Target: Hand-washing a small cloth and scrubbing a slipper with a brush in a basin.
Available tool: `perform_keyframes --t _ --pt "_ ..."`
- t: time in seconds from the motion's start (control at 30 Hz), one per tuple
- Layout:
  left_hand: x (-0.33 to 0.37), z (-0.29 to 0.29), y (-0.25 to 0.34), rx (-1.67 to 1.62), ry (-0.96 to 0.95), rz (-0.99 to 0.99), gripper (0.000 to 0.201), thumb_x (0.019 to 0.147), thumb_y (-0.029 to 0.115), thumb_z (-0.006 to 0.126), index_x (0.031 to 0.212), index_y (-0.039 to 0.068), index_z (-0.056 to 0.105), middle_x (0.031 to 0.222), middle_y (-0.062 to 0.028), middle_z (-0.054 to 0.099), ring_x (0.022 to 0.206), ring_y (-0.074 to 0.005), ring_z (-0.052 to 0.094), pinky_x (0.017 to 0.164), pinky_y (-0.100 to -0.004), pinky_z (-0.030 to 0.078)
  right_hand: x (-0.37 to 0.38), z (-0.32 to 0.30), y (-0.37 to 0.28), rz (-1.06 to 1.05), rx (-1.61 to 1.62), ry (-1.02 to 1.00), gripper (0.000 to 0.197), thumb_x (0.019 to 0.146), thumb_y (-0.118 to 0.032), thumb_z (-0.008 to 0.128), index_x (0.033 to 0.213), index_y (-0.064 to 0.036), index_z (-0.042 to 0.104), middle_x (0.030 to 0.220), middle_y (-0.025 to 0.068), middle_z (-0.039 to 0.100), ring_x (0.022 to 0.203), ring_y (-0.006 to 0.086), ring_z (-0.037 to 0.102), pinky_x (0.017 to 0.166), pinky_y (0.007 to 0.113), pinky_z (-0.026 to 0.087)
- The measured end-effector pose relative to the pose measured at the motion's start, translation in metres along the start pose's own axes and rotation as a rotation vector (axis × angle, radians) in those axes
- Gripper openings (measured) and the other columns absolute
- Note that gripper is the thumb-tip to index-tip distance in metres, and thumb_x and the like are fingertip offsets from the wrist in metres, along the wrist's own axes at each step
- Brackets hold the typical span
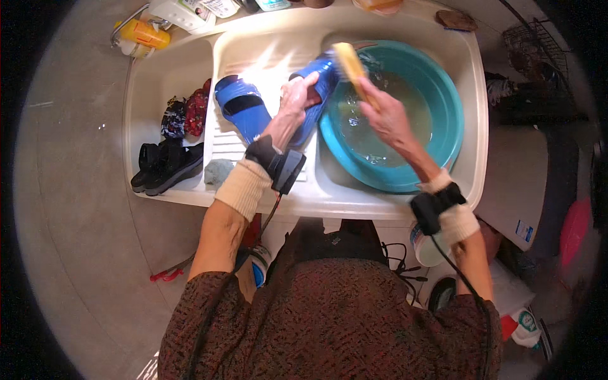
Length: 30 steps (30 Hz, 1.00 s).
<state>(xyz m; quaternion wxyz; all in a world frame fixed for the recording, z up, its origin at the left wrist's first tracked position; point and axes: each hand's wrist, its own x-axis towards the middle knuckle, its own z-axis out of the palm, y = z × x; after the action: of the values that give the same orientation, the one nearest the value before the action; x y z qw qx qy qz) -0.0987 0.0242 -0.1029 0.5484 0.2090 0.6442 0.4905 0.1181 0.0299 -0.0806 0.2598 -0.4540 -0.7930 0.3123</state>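
A blue slide sandal (325, 75) lies tilted at the right side of the ribbed washboard (223, 149), next to the basin. My left hand (292, 106) grips it around the strap; some of the fingers are hidden. Its mate, another blue slide sandal (248, 113), rests just to the left of that hand. In my right hand (387, 117) is a yellow scrub brush (349, 62), its handle in the closed fingers. The brush head, a little blurred, is beside the toe end of the held sandal, above the edge of the teal basin (453, 95).
Cloudy water fills part of the basin in the right half of the white sink (304, 204). Black shoes (168, 168) and patterned cloths (193, 114) occupy the left compartment. A grey-green lump (218, 171) sits at the near edge. Bottles (183, 14) line the back.
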Motion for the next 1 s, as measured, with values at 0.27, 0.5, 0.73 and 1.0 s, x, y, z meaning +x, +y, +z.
perform_keyframes --t 0.27,0.5,0.73,1.0 --pt "0.013 0.006 -0.032 -0.431 -0.045 -0.197 0.029 0.085 0.018 0.057 0.106 -0.001 0.051 0.098 -0.0156 0.061 0.089 -0.0284 0.061 0.079 -0.0426 0.051 -0.076 0.006 0.034 0.004 -0.320 -0.205 0.053 0.079 -0.018 0.055 0.129 -0.0257 0.041 0.074 0.0198 0.053 0.062 0.0385 0.057 0.056 0.049 0.048" --pt "0.019 0.008 -0.038 -0.408 -0.061 -0.200 0.027 0.085 0.017 0.058 0.103 -0.001 0.052 0.093 -0.0144 0.061 0.085 -0.0270 0.062 0.077 -0.0402 0.052 0.004 0.026 -0.005 0.329 0.077 -0.156 0.051 0.082 -0.022 0.046 0.132 -0.0184 0.036 0.081 0.0257 0.056 0.073 0.0429 0.057 0.065 0.049 0.048" --pt "0.014 0.006 -0.036 -0.452 0.028 -0.234 0.031 0.086 0.016 0.057 0.110 -0.001 0.048 0.101 -0.0159 0.059 0.091 -0.0287 0.061 0.079 -0.0418 0.052 -0.075 0.034 -0.009 0.164 -0.124 -0.318 0.054 0.084 -0.017 0.045 0.135 -0.0168 0.031 0.081 0.0301 0.055 0.074 0.0455 0.053 0.071 0.052 0.042" --pt "0.016 0.010 -0.034 -0.489 -0.007 -0.221 0.031 0.087 0.019 0.055 0.110 0.000 0.048 0.102 -0.0167 0.059 0.093 -0.0295 0.060 0.081 -0.0432 0.051 -0.033 0.064 -0.020 0.173 -0.151 -0.147 0.054 0.085 -0.019 0.044 0.137 -0.0189 0.028 0.084 0.0287 0.053 0.070 0.0432 0.054 0.065 0.050 0.045"
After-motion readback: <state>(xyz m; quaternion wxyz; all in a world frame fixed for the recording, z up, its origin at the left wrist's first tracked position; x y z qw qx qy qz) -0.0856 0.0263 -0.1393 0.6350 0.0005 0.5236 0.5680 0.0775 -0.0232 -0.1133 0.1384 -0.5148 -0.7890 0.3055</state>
